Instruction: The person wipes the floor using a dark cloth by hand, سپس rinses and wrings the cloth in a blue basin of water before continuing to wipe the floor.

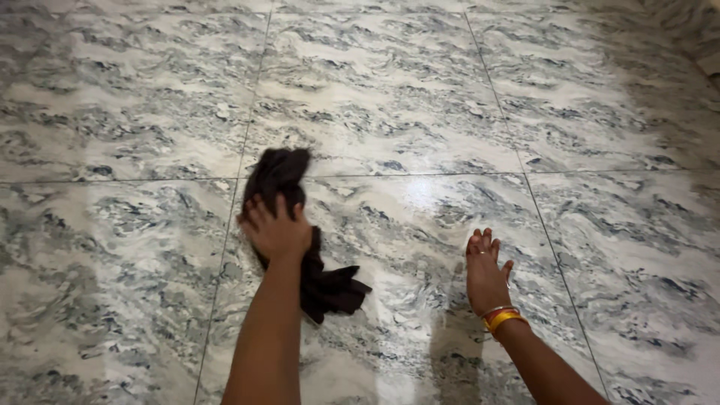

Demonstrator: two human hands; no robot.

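My left hand (274, 229) presses down on a dark brown cloth (281, 176) that lies crumpled on the marble floor (390, 97). Part of the cloth sticks out beyond my fingers and another part trails back to the right of my forearm (334, 289). My right hand (486, 274) rests flat on the floor, fingers together, holding nothing. Orange and red bangles (501, 316) sit on my right wrist.
The floor is large glossy tiles with grey and white veining, split by thin grout lines (247, 135). A bright glare patch (420, 191) lies between my hands. A darker shadowed area sits at the top right corner (690, 45).
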